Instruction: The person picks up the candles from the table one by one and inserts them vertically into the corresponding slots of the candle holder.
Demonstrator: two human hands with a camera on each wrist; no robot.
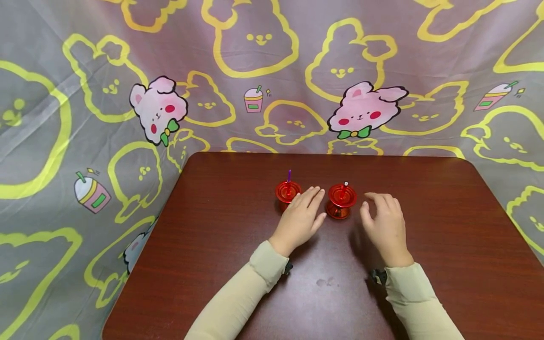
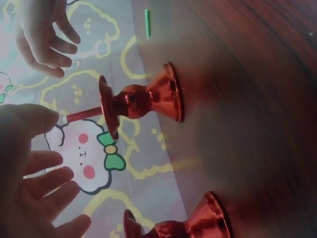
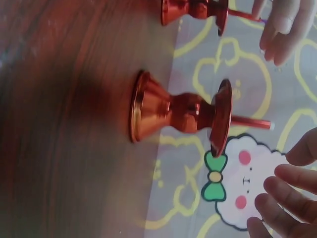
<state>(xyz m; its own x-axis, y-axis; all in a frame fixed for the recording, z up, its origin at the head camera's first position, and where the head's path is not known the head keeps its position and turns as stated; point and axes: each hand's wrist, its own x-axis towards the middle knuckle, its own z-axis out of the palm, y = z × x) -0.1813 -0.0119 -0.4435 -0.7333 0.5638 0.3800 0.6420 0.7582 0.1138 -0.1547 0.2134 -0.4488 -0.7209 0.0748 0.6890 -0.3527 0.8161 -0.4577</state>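
Observation:
Two shiny red metal candle holders stand upright side by side on the table. From the left candle holder (image 1: 285, 188) rises a thin purple stick (image 1: 289, 175). The right candle holder (image 3: 190, 111) has a slim red stem with a small white tip (image 3: 271, 125). My left hand (image 1: 299, 215) hovers between the two, its extended fingers overlapping the left holder's edge in the head view and holding nothing. To the right of the right holder, my right hand (image 1: 386, 226) hangs apart from it, fingers loosely bent round nothing.
A small green stick (image 2: 147, 23) lies on the table in the left wrist view, beyond the right holder. The dark red wooden table (image 1: 221, 236) has rounded back corners. A printed cartoon curtain (image 1: 289, 127) hangs behind it and along the left.

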